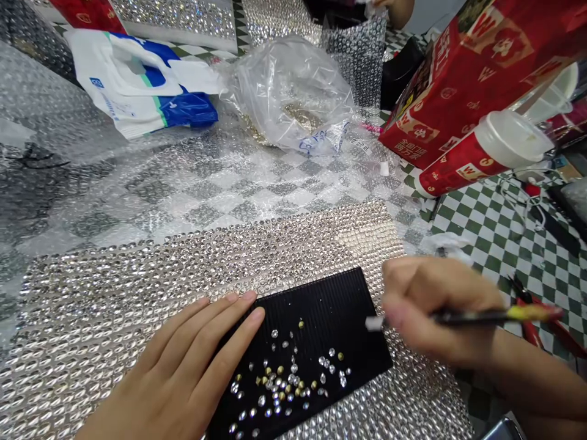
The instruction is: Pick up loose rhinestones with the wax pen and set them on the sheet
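Observation:
My left hand [188, 366] lies flat with fingers stretched out, its fingertips at the left edge of a black ridged tray [330, 305]. Loose rhinestones [279, 385], some clear and some gold-backed, are scattered on the tray, mostly toward its near side. Under the tray spreads a sheet set with rows of rhinestones [137, 263]; a patch of it at the upper right looks paler. My right hand [435, 305] is closed around a thin dark pen-like tool [477, 316] with a yellow and red end. The tool's pale tip is above the tray's right edge, slightly blurred.
Bubble wrap [220, 177] covers the checkered cloth. Behind are a wipes packet [137, 85] and a clear plastic bag [293, 91]. A red paper bag [468, 85], a red cup [477, 159] and red-handled pliers [532, 324] stand or lie at the right. Part of another person [401, 12] shows at the top.

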`<control>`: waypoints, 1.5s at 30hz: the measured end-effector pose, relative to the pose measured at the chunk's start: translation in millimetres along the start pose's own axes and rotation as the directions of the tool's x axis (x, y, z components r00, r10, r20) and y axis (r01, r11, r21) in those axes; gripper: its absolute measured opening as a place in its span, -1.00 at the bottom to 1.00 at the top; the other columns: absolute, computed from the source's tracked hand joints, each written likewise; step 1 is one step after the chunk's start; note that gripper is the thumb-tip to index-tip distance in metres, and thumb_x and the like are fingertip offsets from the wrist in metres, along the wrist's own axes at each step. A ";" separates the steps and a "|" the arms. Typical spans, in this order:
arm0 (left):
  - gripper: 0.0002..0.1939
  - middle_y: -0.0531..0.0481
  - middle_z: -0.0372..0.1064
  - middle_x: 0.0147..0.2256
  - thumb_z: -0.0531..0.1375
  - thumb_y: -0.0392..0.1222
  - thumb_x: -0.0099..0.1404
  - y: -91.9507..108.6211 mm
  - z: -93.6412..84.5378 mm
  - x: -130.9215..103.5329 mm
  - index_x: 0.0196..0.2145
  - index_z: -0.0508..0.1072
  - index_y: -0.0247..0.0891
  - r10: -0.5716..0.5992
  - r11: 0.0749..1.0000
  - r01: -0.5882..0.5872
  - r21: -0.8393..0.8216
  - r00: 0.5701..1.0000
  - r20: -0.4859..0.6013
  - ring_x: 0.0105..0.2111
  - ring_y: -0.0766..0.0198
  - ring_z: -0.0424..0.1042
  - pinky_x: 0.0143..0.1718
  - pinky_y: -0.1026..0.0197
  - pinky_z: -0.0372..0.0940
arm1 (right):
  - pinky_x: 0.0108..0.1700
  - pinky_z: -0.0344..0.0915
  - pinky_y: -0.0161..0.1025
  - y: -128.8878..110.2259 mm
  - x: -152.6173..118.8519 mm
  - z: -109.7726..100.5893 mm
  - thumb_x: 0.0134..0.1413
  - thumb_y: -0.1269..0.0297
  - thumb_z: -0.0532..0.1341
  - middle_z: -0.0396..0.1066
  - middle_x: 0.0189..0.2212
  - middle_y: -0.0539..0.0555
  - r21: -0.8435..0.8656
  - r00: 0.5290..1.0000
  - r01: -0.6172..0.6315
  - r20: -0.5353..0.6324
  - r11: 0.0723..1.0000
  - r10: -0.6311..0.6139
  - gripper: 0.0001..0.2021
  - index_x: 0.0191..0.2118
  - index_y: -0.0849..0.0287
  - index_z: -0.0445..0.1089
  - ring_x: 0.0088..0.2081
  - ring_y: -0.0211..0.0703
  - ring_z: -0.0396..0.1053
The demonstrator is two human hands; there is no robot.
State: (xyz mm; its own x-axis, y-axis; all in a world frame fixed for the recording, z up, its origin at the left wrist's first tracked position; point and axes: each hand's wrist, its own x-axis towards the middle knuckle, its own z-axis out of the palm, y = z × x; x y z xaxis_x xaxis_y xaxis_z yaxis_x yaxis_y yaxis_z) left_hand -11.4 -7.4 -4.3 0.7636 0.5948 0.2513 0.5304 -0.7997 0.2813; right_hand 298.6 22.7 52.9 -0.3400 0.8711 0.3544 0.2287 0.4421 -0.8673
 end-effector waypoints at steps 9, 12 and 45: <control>-0.03 -0.24 0.00 0.39 0.15 0.20 0.32 4.4 -1.6 -1.1 0.48 -0.03 -0.44 -0.022 1.000 0.022 -0.018 1.000 0.013 0.33 -0.15 0.07 0.49 -0.03 -0.30 | -0.51 0.07 -0.31 14.7 -10.9 25.9 0.24 0.55 0.19 0.06 -0.63 -0.17 0.045 0.950 0.018 0.311 0.999 -0.031 -0.56 -0.50 0.05 -0.06 -0.58 -0.36 0.05; -0.01 -0.23 -0.04 0.42 0.16 0.21 0.32 4.1 -2.5 -1.4 0.48 -0.04 -0.43 -0.021 1.000 0.021 -0.011 1.000 0.017 0.34 -0.14 0.06 0.49 -0.02 -0.31 | -0.51 0.07 -0.30 13.7 -11.8 26.2 0.26 0.53 0.18 0.07 -0.64 -0.17 -0.032 0.928 0.101 0.363 0.994 -0.083 -0.56 -0.51 0.04 -0.06 -0.58 -0.34 0.04; 0.02 -0.22 0.06 0.37 0.16 0.34 0.31 1.7 -1.2 0.4 0.46 0.02 -0.41 -0.014 1.000 0.014 0.009 1.000 -0.014 0.32 -0.12 0.09 0.49 0.02 -0.31 | -0.53 0.12 -0.26 16.4 15.7 -5.5 0.21 0.54 0.28 0.15 -0.62 -0.13 -0.249 0.949 0.049 -0.290 0.967 -0.123 -0.60 -0.54 0.10 0.11 -0.61 -0.36 0.17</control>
State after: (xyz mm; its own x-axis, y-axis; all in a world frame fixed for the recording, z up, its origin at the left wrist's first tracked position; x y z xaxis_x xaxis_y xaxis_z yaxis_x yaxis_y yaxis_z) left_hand -10.6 -8.4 -2.5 0.7511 0.6069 0.2600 0.5442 -0.7920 0.2766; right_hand 302.0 44.8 46.1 -0.0859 0.8344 0.5444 0.4321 0.5236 -0.7343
